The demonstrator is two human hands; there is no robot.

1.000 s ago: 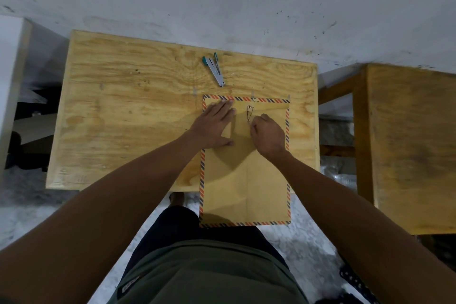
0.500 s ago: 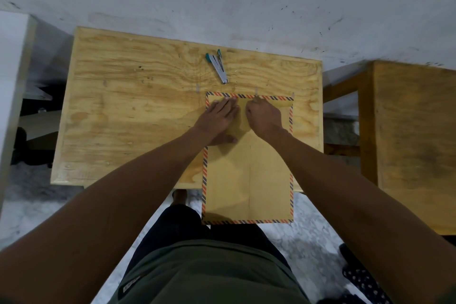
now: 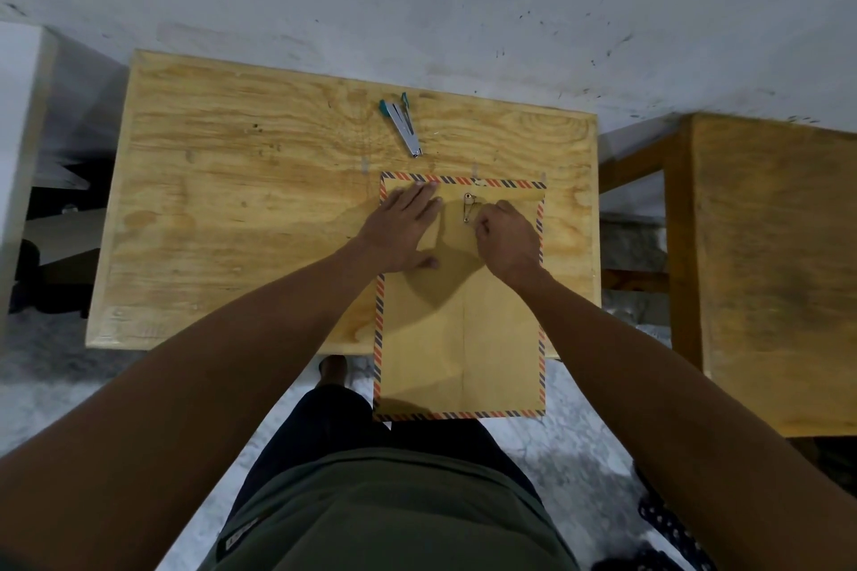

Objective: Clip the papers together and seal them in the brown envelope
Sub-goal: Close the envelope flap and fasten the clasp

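A rectangular plywood table (image 3: 241, 209) is carrying a flat brown envelope (image 3: 463, 338) with a striped border, its near end overhanging the edge. The left hand (image 3: 399, 227) is lying flat, fingers straight, pressing the flap. The right hand (image 3: 508, 241) is curling beside a small metal clasp (image 3: 468, 208); grip unclear. A metal stapler (image 3: 404, 125) is lying beyond.

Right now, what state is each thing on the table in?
brown envelope: flat on the table, flap folded down, near end overhanging the edge.
metal clasp: prongs not yet spread.
stapler: lying unused.
left hand: pressing flat on the envelope.
right hand: fingers curled beside the clasp.
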